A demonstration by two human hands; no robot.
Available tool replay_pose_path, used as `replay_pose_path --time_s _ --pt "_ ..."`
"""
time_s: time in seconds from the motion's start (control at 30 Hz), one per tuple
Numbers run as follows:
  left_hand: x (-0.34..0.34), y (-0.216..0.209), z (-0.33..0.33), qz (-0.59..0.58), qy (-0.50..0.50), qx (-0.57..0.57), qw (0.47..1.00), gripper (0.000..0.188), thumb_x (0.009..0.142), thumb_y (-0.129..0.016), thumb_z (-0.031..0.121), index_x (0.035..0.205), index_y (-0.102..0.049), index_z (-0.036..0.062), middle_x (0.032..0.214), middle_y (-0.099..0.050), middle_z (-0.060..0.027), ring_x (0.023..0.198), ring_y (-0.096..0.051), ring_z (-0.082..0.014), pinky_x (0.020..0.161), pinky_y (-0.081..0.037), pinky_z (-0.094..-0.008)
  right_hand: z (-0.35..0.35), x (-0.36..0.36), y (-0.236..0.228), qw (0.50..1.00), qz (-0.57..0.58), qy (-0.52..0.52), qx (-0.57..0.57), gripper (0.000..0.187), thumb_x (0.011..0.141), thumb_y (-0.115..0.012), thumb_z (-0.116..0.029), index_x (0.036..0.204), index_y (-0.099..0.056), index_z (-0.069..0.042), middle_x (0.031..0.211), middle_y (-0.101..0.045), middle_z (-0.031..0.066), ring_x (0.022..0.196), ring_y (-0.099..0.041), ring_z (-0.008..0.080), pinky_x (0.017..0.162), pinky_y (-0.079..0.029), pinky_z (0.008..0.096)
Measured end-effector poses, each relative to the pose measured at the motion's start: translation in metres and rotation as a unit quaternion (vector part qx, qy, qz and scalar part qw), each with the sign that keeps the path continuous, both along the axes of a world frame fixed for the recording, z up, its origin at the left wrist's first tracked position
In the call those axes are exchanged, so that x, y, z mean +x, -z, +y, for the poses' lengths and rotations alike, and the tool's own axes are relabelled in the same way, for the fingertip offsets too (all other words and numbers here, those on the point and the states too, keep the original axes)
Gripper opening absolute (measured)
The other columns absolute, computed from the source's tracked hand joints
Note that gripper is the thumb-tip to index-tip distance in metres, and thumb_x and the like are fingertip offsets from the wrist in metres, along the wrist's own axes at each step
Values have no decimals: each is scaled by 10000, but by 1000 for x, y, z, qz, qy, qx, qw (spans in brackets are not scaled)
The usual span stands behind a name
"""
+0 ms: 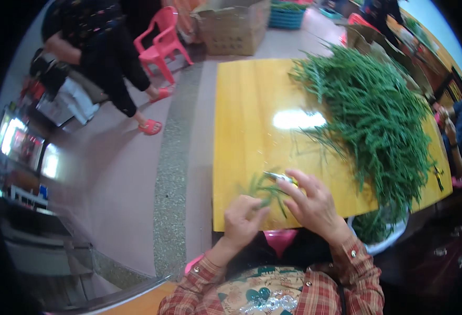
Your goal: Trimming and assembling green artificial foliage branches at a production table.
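Over the near left part of the table, my left hand (244,218) is closed, with its fingertips pinched on a green sprig (255,186) with fine feathery leaves. The sprig is a little blurred. Just to its right, my right hand (313,203) is closed around small snips (277,176) with pale metal blades and a bit of yellow handle showing. The blades point left, close above the sprig. My right fingers hide most of the handles. A large heap of similar green sprigs (372,115) covers the right side of the yellow wooden table (246,115).
A few loose stems (325,142) lie left of the heap. A yellow-and-black tool (438,178) lies at the table's right edge. Below the near right corner stands a pale basin (385,242) with greens. A person (102,52) stands at the far left, near a pink chair (162,44).
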State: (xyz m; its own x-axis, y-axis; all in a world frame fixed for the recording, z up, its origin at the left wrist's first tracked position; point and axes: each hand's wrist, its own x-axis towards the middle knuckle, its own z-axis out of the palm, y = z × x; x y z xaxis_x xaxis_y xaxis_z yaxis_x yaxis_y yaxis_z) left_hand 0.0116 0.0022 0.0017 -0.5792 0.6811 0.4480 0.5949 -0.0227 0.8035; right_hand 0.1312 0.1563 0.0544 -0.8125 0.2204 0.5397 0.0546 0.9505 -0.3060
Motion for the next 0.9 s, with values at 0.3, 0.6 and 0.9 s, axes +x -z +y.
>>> replay_pose_path --time_s 0.3,0.6,0.9 --pt "-10 -6 7 72 81 52 993 151 740 -691 24 873 -620 35 774 -597 -113 715 -580 -308 621 -465 -357 -5 -14 -11 989 -18 -145 31 280 643 -644 4 916 -620 -55 810 -603 62 690 -575 229 589 -484 322" --pt "11 3 -4 -80 115 97 985 175 754 -707 2 923 -661 -4 791 -650 -106 719 -633 -230 655 -500 -305 3 -3 -12 984 -13 -175 -18 142 659 -635 -10 786 -629 -74 722 -584 46 627 -574 228 542 -475 329" --pt "-14 2 -6 75 -47 68 994 770 792 -651 504 1318 -394 4 1342 -393 -197 1267 -353 -368 1064 -278 -443 36 -49 -20 993 90 -45 63 92 721 -639 -1 788 -598 -50 695 -536 94 600 -534 260 489 -419 355"
